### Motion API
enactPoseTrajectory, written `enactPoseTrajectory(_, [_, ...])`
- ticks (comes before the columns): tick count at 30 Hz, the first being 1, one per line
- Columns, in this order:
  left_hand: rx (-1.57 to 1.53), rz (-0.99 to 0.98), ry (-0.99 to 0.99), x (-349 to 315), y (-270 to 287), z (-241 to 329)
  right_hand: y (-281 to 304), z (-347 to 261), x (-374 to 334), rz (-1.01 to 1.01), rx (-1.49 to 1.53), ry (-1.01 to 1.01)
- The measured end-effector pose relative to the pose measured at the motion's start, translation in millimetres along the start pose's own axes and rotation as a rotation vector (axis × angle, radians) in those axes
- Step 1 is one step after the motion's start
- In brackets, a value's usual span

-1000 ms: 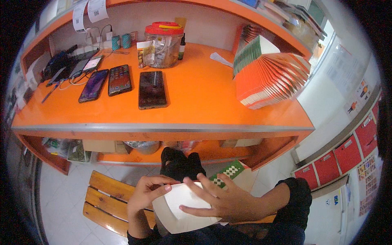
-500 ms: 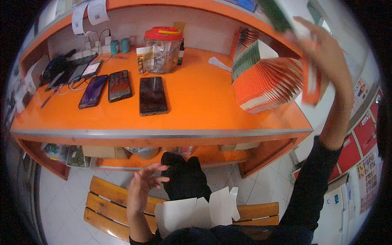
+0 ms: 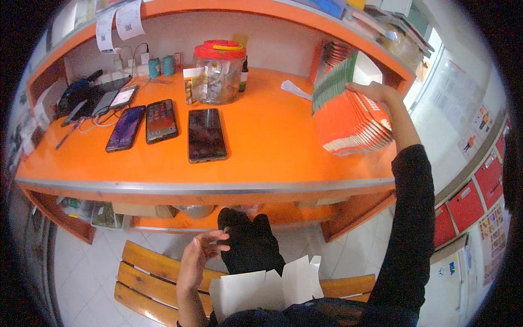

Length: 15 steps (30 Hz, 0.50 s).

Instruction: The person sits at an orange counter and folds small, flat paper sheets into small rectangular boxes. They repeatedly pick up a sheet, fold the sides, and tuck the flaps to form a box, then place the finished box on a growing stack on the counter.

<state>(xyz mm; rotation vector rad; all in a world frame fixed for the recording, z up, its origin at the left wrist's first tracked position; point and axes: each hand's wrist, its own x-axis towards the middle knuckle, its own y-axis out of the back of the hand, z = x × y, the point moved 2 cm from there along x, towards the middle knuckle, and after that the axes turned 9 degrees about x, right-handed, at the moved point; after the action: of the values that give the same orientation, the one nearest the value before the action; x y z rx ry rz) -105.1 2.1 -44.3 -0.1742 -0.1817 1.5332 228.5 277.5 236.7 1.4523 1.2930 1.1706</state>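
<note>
My right hand point(image 3: 381, 95) is at the top near end of a fanned stack of red, green and white folded cartons point(image 3: 348, 117) on the right of the desk. Its fingers grip the end carton of the row; my thumb is hidden. Low in front of me, my left hand point(image 3: 200, 253) is held above the bench with nothing in it, its fingers apart and loosely bent. A white carton piece with cut flaps point(image 3: 261, 294), its plain side showing, lies across my lap beside that hand.
Three phones point(image 3: 207, 135) lie on the orange desk point(image 3: 261, 158). Behind them stands a clear jar with a red lid point(image 3: 220, 73). Chargers and cables point(image 3: 103, 103) crowd the back left. A slatted wooden bench point(image 3: 147, 286) is below me, and a shelf point(image 3: 261, 11) runs above the desk.
My right hand has come down and leftward from the raised position, bringing a carton onto the stack. My left hand has barely moved, and the white carton piece stays on my lap.
</note>
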Motion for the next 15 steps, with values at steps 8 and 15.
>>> enactPoseTrajectory(8, [0.037, -0.053, 0.026, 3.3, -1.3, -9.6, -13.7, 40.5, 38.4, 0.089, -0.024, 0.027])
enactPoseTrajectory(15, [0.029, 0.025, 0.009, 13.8, -4.3, -6.3, -36.3, 27.2, 33.2, -0.002, -0.012, 0.022])
